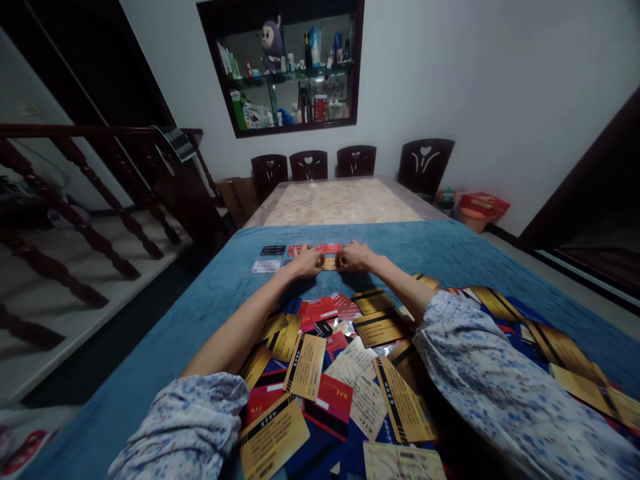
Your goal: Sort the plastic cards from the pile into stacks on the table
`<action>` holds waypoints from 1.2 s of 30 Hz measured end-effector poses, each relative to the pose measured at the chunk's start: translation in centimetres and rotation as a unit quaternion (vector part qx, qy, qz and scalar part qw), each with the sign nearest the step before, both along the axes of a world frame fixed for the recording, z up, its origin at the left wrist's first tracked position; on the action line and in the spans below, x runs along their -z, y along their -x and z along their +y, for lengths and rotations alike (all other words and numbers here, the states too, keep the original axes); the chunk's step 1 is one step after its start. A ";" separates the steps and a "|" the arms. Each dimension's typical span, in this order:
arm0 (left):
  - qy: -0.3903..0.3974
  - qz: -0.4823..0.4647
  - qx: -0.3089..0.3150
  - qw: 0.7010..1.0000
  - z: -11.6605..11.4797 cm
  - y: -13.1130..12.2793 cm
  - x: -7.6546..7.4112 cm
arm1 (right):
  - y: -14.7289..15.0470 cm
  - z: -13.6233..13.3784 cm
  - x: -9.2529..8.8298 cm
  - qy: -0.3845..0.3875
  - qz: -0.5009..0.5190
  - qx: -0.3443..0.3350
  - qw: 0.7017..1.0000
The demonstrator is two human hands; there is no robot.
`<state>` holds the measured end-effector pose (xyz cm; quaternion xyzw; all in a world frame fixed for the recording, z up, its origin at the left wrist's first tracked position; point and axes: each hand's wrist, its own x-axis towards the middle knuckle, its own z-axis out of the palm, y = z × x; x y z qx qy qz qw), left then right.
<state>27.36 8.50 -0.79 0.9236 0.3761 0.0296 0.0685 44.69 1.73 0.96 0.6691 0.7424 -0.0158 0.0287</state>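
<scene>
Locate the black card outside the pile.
In the head view, the black card lies on the blue cloth, left of the left hand, beyond the whitish card.

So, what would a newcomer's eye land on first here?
Probably the colorful heap of cards spread over the near part of the blue cloth. Beyond it, the left hand and right hand are at opposite ends of a gold-toned card. On the far wall, a purple plush toy stands out in the niche.

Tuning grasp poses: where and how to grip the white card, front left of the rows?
Probably pinch the white card by its left short edge, coming low from the left: it lies flat, with bare cloth that side and the black card behind.
</scene>
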 end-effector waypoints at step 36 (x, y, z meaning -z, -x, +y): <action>-0.024 -0.052 0.025 0.998 -6.6 5.5 -2.1 | 1.6 -5.8 0.2 -0.092 0.106 -0.142 0.980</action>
